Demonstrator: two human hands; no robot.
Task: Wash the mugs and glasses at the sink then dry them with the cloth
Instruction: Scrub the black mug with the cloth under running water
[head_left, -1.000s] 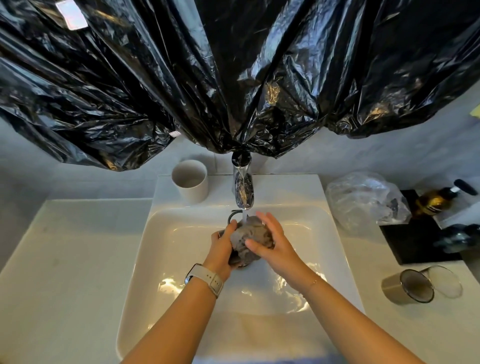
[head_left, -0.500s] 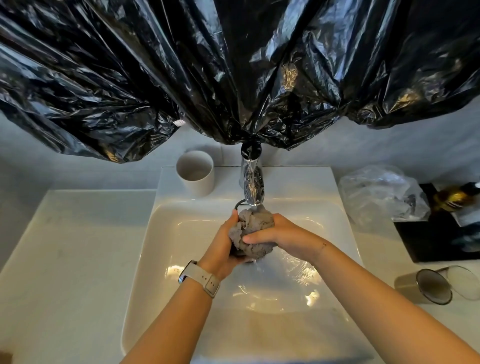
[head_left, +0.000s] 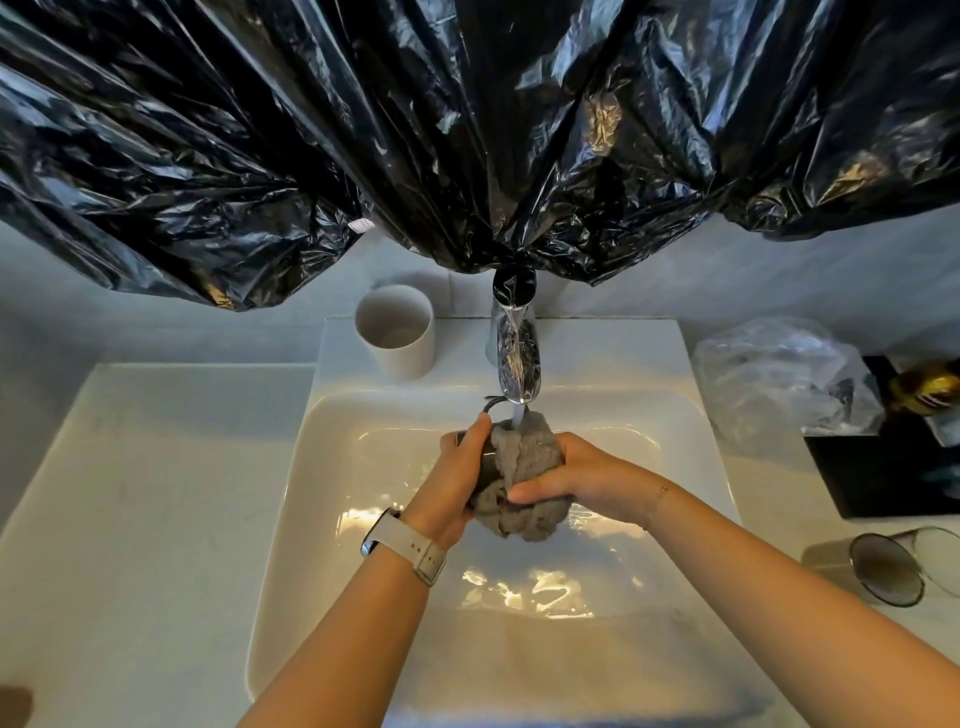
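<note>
White bathroom-style counter with an inset sink; crumpled black plastic sheeting hangs across the whole top of view.

- Tap at 12 o'clock of the basin, running; the stream lands on a bunched grey cloth at basin centre.
- Left hand, watch on its wrist, curled around the 9 o'clock side of something dark under the cloth, likely a mug; only a dark loop, probably its handle, shows at 12 o'clock of the bundle.
- Right hand wrapped round the cloth from 3 o'clock, fingers closed on it, pressing it against the hidden piece.
- White mug upright on the sink ledge at 11 o'clock, just beside the tap.
- Two glasses lying on their sides at 4 o'clock on the counter: a tinted one, a clear one just beyond it.
- Clear plastic bag at 2 o'clock; an amber bottle on a dark tray beyond it.

Handling judgement: the cloth is soft, soaked and heavy with water, and grips anywhere. The mug beneath is likely rigid, wet-slick and breakable against the hard basin; best held round the body or by the handle, low over the sink. The glasses look thinner-walled: take them round the barrel, not the rim.
</note>
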